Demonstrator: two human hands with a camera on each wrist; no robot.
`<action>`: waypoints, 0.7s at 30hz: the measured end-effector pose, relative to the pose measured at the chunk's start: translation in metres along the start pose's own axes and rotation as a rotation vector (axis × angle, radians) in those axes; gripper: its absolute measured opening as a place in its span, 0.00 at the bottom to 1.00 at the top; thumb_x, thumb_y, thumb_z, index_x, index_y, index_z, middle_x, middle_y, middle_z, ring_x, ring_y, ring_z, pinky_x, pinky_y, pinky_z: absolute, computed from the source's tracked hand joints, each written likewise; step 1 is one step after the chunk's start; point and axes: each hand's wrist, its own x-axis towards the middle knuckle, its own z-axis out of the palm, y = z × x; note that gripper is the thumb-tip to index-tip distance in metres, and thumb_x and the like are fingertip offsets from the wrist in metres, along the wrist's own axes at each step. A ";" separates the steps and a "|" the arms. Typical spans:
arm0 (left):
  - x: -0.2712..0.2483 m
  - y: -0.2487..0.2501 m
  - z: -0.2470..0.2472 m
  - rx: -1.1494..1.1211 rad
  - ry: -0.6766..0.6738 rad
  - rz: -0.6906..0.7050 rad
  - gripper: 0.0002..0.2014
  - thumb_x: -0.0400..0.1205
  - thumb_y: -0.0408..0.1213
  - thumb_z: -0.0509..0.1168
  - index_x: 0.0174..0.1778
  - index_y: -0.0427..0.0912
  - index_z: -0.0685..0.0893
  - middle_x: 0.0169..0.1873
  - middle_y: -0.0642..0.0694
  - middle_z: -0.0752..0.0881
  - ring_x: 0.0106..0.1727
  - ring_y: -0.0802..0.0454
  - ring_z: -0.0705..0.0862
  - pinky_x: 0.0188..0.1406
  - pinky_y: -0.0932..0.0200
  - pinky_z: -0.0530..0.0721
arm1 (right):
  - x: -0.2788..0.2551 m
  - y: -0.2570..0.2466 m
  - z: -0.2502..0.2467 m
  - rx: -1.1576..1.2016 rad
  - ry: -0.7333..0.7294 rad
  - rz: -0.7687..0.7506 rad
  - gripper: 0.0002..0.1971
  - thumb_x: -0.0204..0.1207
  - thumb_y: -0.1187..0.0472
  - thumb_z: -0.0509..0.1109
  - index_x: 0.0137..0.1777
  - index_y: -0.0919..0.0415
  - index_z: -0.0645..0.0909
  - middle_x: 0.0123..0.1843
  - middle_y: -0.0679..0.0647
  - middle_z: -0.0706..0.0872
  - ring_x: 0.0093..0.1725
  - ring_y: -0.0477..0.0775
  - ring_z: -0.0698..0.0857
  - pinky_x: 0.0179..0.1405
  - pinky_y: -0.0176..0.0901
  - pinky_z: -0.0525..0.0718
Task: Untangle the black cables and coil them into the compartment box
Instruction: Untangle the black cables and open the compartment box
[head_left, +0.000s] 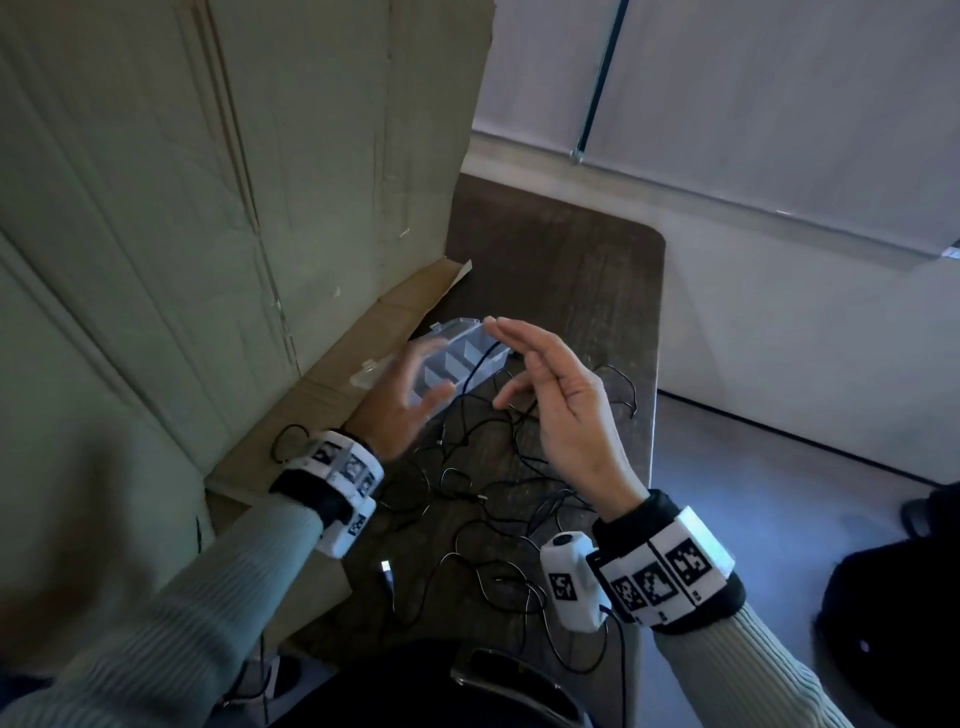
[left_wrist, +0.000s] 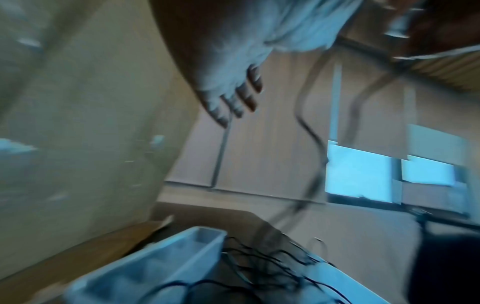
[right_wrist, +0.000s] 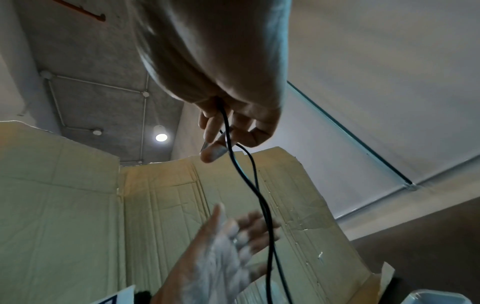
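A clear plastic compartment box (head_left: 470, 358) lies open on the dark table, beside a cardboard flap. Loose black cables (head_left: 493, 499) sprawl tangled across the table in front of it; a silver plug (head_left: 386, 566) lies near my left wrist. My right hand (head_left: 511, 358) is raised above the box and pinches one black cable (right_wrist: 259, 195), which hangs down in two strands from its fingers (right_wrist: 213, 150). My left hand (head_left: 415, 387) hovers blurred over the box's near end, fingers spread and holding nothing. The left hand (right_wrist: 228, 240) also shows open below the hanging strands.
A tall cardboard sheet (head_left: 208, 208) stands along the left, its flap (head_left: 322, 410) lying on the table (head_left: 571, 270). The table's right edge drops to the floor, where a black bag (head_left: 893, 623) sits. A dark flat object (head_left: 498, 675) lies at the near edge.
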 end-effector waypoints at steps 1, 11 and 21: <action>-0.005 0.006 0.014 -0.079 -0.125 0.093 0.39 0.74 0.72 0.56 0.76 0.51 0.66 0.70 0.54 0.76 0.69 0.56 0.77 0.64 0.53 0.78 | 0.000 -0.003 0.001 -0.002 -0.006 -0.019 0.18 0.88 0.66 0.54 0.70 0.49 0.78 0.67 0.47 0.85 0.40 0.58 0.87 0.52 0.55 0.88; -0.020 -0.089 0.036 0.248 -0.117 0.106 0.10 0.84 0.52 0.59 0.44 0.55 0.82 0.26 0.62 0.83 0.29 0.63 0.83 0.34 0.65 0.81 | 0.000 -0.015 -0.060 0.007 0.313 -0.199 0.19 0.86 0.69 0.53 0.74 0.61 0.71 0.73 0.53 0.79 0.47 0.49 0.87 0.50 0.33 0.83; 0.015 -0.053 -0.031 -0.005 -0.051 -0.103 0.21 0.73 0.66 0.64 0.34 0.50 0.88 0.23 0.55 0.84 0.27 0.63 0.81 0.37 0.63 0.80 | -0.006 0.028 -0.112 0.084 0.464 0.154 0.22 0.81 0.68 0.66 0.74 0.56 0.73 0.68 0.45 0.84 0.68 0.46 0.81 0.76 0.58 0.74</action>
